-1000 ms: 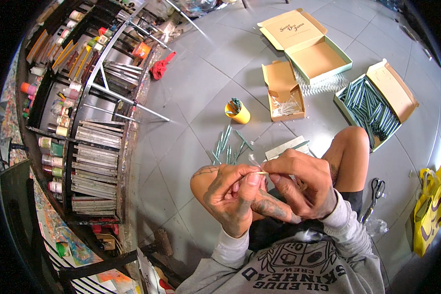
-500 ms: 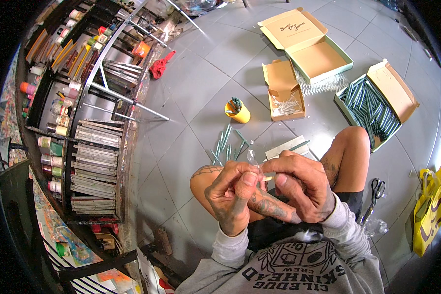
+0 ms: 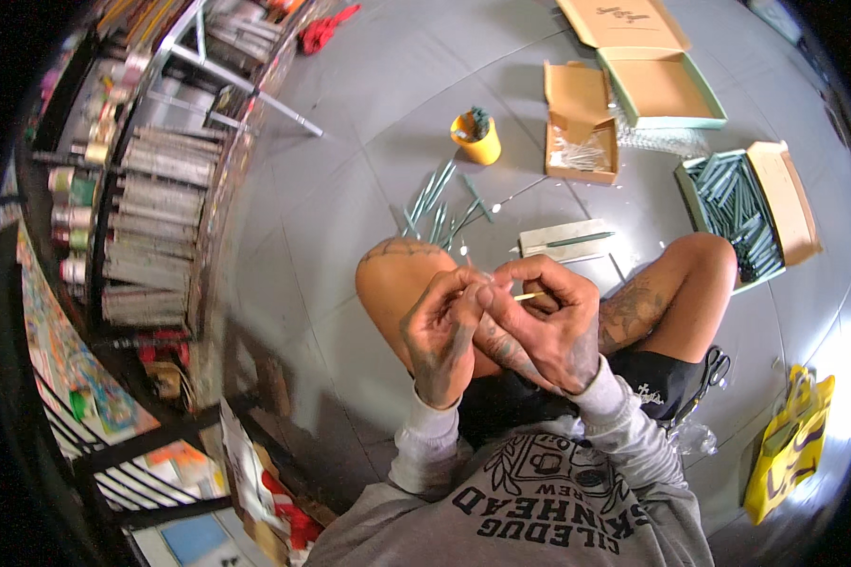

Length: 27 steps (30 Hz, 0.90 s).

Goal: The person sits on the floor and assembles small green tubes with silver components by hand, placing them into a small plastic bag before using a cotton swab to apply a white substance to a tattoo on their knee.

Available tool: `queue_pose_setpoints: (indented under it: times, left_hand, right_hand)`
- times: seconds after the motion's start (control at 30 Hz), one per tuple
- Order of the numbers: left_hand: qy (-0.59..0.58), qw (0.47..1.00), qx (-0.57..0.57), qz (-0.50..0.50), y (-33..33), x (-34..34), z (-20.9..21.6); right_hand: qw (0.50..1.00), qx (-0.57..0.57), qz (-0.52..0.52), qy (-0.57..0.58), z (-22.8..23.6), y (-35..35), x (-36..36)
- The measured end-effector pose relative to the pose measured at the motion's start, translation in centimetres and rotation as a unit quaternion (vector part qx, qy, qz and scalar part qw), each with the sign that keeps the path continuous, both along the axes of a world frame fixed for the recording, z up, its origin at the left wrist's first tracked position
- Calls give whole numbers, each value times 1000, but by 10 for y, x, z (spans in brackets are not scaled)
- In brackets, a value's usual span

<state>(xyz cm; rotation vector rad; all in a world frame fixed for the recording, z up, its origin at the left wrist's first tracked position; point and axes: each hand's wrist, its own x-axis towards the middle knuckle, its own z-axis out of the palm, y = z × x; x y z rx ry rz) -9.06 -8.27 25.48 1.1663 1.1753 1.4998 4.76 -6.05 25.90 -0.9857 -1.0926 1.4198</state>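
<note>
In front of my lap, my left hand (image 3: 444, 326) and my right hand (image 3: 560, 317) meet at the fingertips, both closed in a pinch. A thin pale-yellow stick (image 3: 529, 297) shows between the fingers of my right hand. What my left hand pinches is mostly hidden; only a slim tip pokes up above its fingers. Just beyond lie loose green pen-like sticks (image 3: 432, 189) on the floor. A white slab (image 3: 536, 240) near my right knee bears one green pen-like stick (image 3: 581, 239).
A yellow cup (image 3: 482, 147) holds dark green pieces. Beyond it are a small carton (image 3: 572, 90) with thin white sticks, an open larger box (image 3: 667, 90), and a box of green sticks (image 3: 733, 208). Scissors (image 3: 709, 378) and a yellow bag (image 3: 790, 449) lie right; a cluttered rack (image 3: 161, 189) stands left.
The view has shifted, so the floor things sit higher in the picture. My hands have drawn closer together, fingertips now touching. The clear piece seen above my left fingers no longer shows.
</note>
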Motion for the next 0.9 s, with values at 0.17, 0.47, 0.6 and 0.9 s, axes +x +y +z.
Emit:
queue_pose_setpoints:
  times: [0.17, 0.47, 0.6, 0.9]
  left_hand:
    - [-66, 998, -5, 15, 4, -30, -22]
    - [-133, 980, -53, 135, -12, -67, -30]
    - [-161, 969, -65, 177, -18, -71, -33]
    - [-37, 965, -20, 258, -23, -74, -50]
  right_hand:
    - [991, 73, -50, -98, -24, 5, -45]
    - [999, -1, 32, -32, -32, 11, -93]
    - [959, 224, 35, -168, -38, 15, -102]
    - [938, 266, 65, -212, -29, 19, -113]
